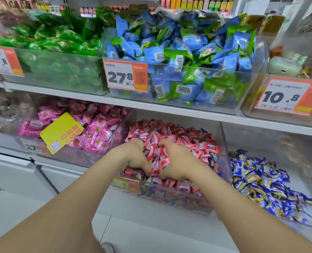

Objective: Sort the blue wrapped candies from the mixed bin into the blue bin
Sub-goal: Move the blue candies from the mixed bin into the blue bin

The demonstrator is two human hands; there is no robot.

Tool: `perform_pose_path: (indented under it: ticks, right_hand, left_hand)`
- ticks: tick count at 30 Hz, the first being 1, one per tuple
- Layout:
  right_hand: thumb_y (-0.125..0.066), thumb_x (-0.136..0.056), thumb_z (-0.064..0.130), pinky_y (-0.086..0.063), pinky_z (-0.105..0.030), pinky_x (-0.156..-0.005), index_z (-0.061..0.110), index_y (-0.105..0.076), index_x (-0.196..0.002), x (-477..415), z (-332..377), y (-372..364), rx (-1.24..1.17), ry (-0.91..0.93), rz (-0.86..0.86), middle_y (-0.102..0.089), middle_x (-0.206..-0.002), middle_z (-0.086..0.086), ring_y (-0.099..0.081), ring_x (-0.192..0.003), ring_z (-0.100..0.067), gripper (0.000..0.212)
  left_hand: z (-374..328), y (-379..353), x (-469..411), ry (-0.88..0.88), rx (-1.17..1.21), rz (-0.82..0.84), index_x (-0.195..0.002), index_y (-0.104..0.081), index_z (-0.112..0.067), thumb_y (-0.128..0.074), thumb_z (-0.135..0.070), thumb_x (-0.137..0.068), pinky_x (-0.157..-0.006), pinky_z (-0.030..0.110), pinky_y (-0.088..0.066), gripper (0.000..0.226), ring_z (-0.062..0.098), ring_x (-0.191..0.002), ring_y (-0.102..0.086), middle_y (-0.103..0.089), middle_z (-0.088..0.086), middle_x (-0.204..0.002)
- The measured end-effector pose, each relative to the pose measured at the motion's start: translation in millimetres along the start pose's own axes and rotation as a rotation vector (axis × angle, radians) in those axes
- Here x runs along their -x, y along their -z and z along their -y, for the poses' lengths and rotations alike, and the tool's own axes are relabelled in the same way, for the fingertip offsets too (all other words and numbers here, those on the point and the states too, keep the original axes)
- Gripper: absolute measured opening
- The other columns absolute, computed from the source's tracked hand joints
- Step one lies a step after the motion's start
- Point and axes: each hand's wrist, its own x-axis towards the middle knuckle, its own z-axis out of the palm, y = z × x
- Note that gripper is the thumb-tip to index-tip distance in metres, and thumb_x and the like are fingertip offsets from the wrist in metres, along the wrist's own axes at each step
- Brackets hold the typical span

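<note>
The mixed bin (169,199) is a clear tub on the lower shelf, heaped with red wrapped candies (171,132). A few blue wrapped candies (212,157) show along its right side and front. Both of my hands are dug into the heap. My left hand (136,156) and my right hand (176,161) curl toward each other round a clump of red candies, with the fingertips buried. To the right stands the blue bin (297,161), a clear tub holding a pile of blue and yellow wrapped candies (261,181).
A tub of pink candies (96,125) with a yellow tag (61,132) sits to the left. On the upper shelf are a tub of green candies (56,41) and a tub of blue-and-green packets (179,50), each with an orange price tag. The white shelf edge (151,105) overhangs the lower tubs.
</note>
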Motion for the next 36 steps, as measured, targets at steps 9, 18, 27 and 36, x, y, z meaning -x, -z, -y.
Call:
perform_pose_path:
  ticks: [9, 18, 27, 36]
  right_hand:
    - [-0.082, -0.080, 0.017, -0.052, -0.043, -0.093, 0.028, -0.026, -0.162, 5, -21, 25, 0.122, 0.067, -0.221, -0.045, -0.130, -0.010, -0.056, -0.122, -0.038, 0.100]
    - [-0.068, -0.077, 0.011, -0.044, -0.049, -0.108, 0.036, -0.033, -0.155, 18, -22, 36, 0.065, 0.125, -0.272, -0.045, -0.130, -0.003, -0.044, -0.129, -0.034, 0.089]
    - [-0.076, -0.092, 0.034, -0.048, -0.048, -0.101, 0.037, -0.045, -0.151, -11, -14, 15, 0.246, 0.373, -0.280, -0.069, -0.130, 0.004, -0.061, -0.123, -0.025, 0.066]
    - [-0.053, -0.097, 0.007, -0.057, -0.042, -0.087, 0.027, -0.063, -0.141, -2, -30, 33, 0.186, 0.304, -0.365, -0.076, -0.109, -0.006, -0.070, -0.101, -0.028, 0.049]
  left_hand:
    - [-7, -3, -29, -0.501, -0.035, -0.197, -0.160, -0.031, -0.026, -0.104, -0.043, -0.050, -0.117, 0.034, -0.040, 0.134, 0.017, -0.145, -0.043, -0.045, -0.005, -0.159]
    - [3, 3, -25, -0.576, 0.131, -0.096, -0.158, -0.031, -0.034, -0.067, 0.013, -0.083, -0.058, 0.026, -0.052, 0.096, 0.012, -0.110, -0.058, -0.051, 0.002, -0.154]
    - [12, -3, -29, -0.583, -0.062, -0.305, -0.141, -0.046, -0.034, -0.095, -0.017, -0.071, -0.075, 0.032, -0.057, 0.087, 0.018, -0.082, -0.063, -0.050, -0.002, -0.120]
    - [33, 6, -34, -0.494, -0.325, -0.398, -0.129, -0.061, -0.024, -0.080, -0.016, -0.088, -0.097, 0.037, -0.050, 0.046, 0.024, -0.109, -0.060, -0.052, 0.003, -0.124]
